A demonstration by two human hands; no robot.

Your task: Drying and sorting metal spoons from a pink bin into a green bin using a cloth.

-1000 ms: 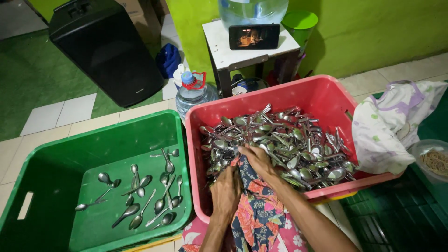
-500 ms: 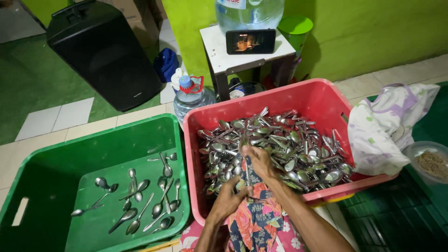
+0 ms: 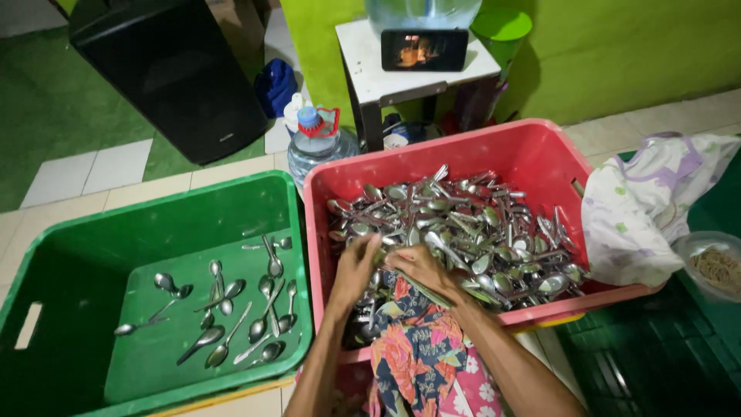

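Head view | left hand (image 3: 353,272), right hand (image 3: 421,266): grips clamped on floral cloth (image 3: 417,340) | shiny metal spoons (image 3: 463,232) | red plastic crate (image 3: 532,154)

— What sort of place is this?

— The back area of a home or small eatery, on the floor. White floor tiles (image 3: 116,166) meet a bright green wall (image 3: 617,54).

— What shows it?

— A red plastic tub (image 3: 532,154) heaped with metal spoons (image 3: 463,232), and a green tub (image 3: 154,216) beside it holding a few more. A big water jug (image 3: 316,147), a small white stool (image 3: 370,69) carrying a phone (image 3: 424,49), and a black speaker (image 3: 177,69) stand behind.
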